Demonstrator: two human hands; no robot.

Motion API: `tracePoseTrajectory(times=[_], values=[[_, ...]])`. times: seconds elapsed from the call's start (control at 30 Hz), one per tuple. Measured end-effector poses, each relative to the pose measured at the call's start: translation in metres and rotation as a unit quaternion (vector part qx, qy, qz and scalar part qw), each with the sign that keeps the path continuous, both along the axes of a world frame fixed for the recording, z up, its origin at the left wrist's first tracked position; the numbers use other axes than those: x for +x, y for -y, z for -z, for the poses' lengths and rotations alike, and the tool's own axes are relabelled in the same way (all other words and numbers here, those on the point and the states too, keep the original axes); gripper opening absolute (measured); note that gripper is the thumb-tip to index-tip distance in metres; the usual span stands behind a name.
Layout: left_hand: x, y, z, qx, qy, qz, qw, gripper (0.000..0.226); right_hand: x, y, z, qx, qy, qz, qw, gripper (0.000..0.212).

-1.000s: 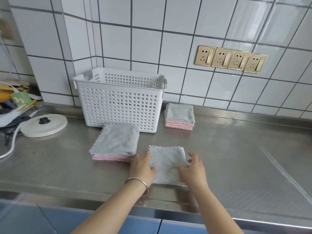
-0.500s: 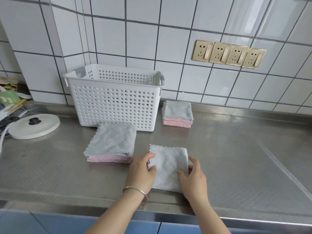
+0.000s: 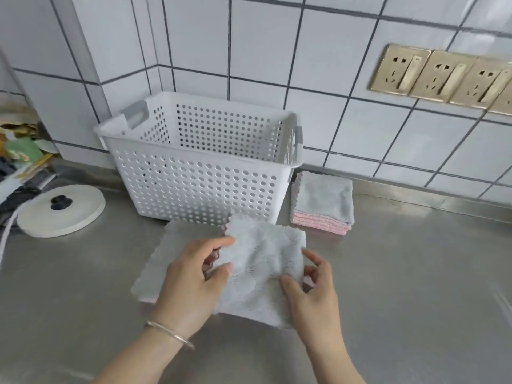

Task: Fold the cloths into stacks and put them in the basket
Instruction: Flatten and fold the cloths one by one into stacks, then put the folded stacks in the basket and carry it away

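Lifted since a moment ago, the folded grey cloth [image 3: 263,273] now hangs partly over the near stack [image 3: 155,273], seemingly clear of the counter [image 3: 415,300], left hand [image 3: 191,281] and right hand [image 3: 313,295] pinching its edges. Stacking step; next, lower it squarely, basket [image 3: 199,184] behind.

Steel counter [image 3: 401,286], basket [image 3: 199,187], 2 cloth stacks [image 3: 322,203], lid [image 3: 59,210]

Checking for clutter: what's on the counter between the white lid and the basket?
Nothing: the head view shows bare steel counter between the white lid and the basket.
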State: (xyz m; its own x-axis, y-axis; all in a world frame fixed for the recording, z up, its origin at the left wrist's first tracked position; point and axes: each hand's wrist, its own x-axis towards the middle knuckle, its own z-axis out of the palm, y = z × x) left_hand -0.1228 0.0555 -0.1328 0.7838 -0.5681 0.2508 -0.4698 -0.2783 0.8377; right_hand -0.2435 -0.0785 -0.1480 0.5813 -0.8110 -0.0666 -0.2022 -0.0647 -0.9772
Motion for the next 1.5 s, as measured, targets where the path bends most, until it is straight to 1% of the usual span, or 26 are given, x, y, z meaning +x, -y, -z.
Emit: tracePoseTrajectory(times=[0.13,0.27,0.37,0.5,0.63,0.8,0.97,1.03,1.1,1.2,1.27,1.33,1.4,1.47,1.5], values=[[0.031,-0.026,-0.030,0.039,-0.051,-0.049,0.997,0.043,0.037,-0.020,-0.031,0.038,-0.027,-0.055,0.997,0.045],[0.056,-0.048,-0.046,0.050,-0.101,-0.104,0.988,0.042,0.072,-0.043,-0.052,0.045,-0.089,-0.089,0.991,0.045],[0.079,-0.052,-0.039,0.090,-0.134,-0.106,0.981,0.045,0.096,-0.051,-0.055,0.043,-0.132,-0.088,0.986,0.046],[0.103,-0.051,-0.018,0.152,-0.176,-0.075,0.970,0.049,0.115,-0.062,-0.041,0.054,-0.205,-0.056,0.976,0.049],[0.116,-0.053,-0.009,0.193,-0.168,-0.039,0.966,0.047,0.119,-0.067,-0.036,0.056,-0.245,-0.044,0.967,0.052],[0.122,-0.054,-0.006,0.207,-0.170,-0.018,0.963,0.044,0.124,-0.068,-0.037,0.056,-0.252,-0.017,0.966,0.052],[0.118,-0.055,0.002,0.230,-0.174,0.002,0.958,0.044,0.121,-0.067,-0.031,0.066,-0.295,-0.008,0.953,0.055],[0.119,-0.056,0.006,0.241,-0.190,0.005,0.952,0.042,0.122,-0.068,-0.028,0.068,-0.315,-0.014,0.947,0.056],[0.121,-0.058,0.009,0.246,-0.197,-0.005,0.949,0.040,0.125,-0.067,-0.025,0.071,-0.337,-0.023,0.938,0.055],[0.124,-0.058,0.011,0.242,-0.195,-0.054,0.949,0.037,0.129,-0.063,-0.023,0.056,-0.368,-0.027,0.928,0.056],[0.126,-0.052,0.013,0.268,-0.246,-0.066,0.929,0.044,0.132,-0.060,-0.021,0.094,-0.370,-0.024,0.924,0.057],[0.124,-0.043,0.019,0.303,-0.293,-0.056,0.905,0.054,0.134,-0.059,-0.016,0.145,-0.372,-0.029,0.916,0.057],[0.117,-0.036,0.024,0.315,-0.321,-0.065,0.891,0.060,0.134,-0.057,-0.012,0.172,-0.363,-0.020,0.916,0.058],[0.112,-0.033,0.023,0.316,-0.323,-0.084,0.888,0.059,0.134,-0.057,-0.013,0.208,-0.334,-0.004,0.919,0.045],[0.111,-0.032,0.024,0.306,-0.325,-0.089,0.890,0.063,0.133,-0.057,-0.013,0.218,-0.327,-0.003,0.919,0.039]])
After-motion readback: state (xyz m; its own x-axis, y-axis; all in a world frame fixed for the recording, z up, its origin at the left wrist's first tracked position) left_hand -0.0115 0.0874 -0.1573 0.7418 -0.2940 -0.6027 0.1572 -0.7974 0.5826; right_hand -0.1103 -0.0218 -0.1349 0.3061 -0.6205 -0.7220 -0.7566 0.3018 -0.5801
